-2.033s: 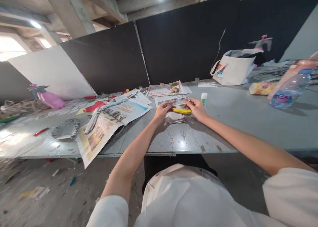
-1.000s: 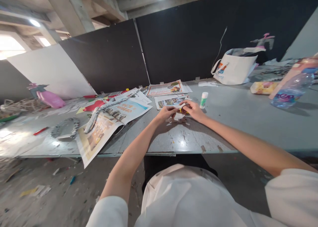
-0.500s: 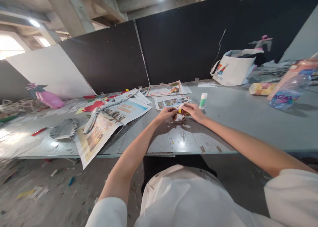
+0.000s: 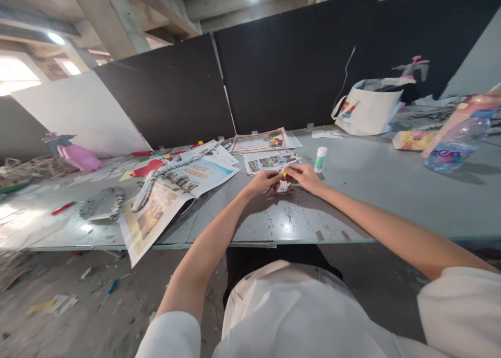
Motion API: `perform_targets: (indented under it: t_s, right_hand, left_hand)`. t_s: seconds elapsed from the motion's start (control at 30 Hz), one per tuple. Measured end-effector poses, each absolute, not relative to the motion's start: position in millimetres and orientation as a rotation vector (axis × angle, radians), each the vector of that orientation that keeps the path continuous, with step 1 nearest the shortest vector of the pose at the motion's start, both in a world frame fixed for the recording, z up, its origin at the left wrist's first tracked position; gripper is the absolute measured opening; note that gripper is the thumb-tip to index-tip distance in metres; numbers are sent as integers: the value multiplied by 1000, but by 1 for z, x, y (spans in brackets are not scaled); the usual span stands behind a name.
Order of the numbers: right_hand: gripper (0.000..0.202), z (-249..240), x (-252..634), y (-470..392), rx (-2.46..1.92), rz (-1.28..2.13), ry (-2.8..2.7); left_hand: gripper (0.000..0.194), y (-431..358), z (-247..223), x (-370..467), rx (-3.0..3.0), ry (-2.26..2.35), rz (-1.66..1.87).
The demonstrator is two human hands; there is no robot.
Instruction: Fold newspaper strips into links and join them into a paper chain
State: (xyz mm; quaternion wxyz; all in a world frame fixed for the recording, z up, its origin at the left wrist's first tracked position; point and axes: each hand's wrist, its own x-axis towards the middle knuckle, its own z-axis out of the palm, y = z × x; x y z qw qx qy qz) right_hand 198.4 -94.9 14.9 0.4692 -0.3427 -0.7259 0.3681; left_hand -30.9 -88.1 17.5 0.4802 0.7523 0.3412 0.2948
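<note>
Close together above the table, my left hand and my right hand both pinch a small piece of printed paper, white with brown and yellow patches. Its exact shape is partly covered by my fingers. A green and white glue stick stands upright just beyond my right hand. Behind the hands lie printed sheets with pictures. To the left, an open magazine hangs over the table's front edge, with a grey twisted paper strand on it.
A grey braided ring, a red pen and a pink spray bottle are on the left. A white bag, a yellow packet and a clear plastic bottle stand on the right. Black panels border the table's back.
My fingers have shifted slightly on the printed paper, and its yellow patch shows less now. Both hands stay in nearly the same place.
</note>
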Motion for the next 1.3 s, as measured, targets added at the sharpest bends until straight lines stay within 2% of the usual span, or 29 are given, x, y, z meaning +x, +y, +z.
perform_targets:
  t_s: [0.5,0.9,1.17,1.3]
  right_hand:
    - [63,14,197,-97,-876,827,-1824]
    - [59,-3,200,-70,-914,780,-1333]
    - [67,5,190,-93,-925,897,-1726]
    - [68,3,193,-86,-946,867,-1655]
  left_hand:
    - [65,-89,22,-27,1864,970,663]
    - [56,-88,24,-26,1879,1036,694]
    - [55,-88,23,-24,1908,980,697]
    - [56,-89,23,-24,1865,973,653]
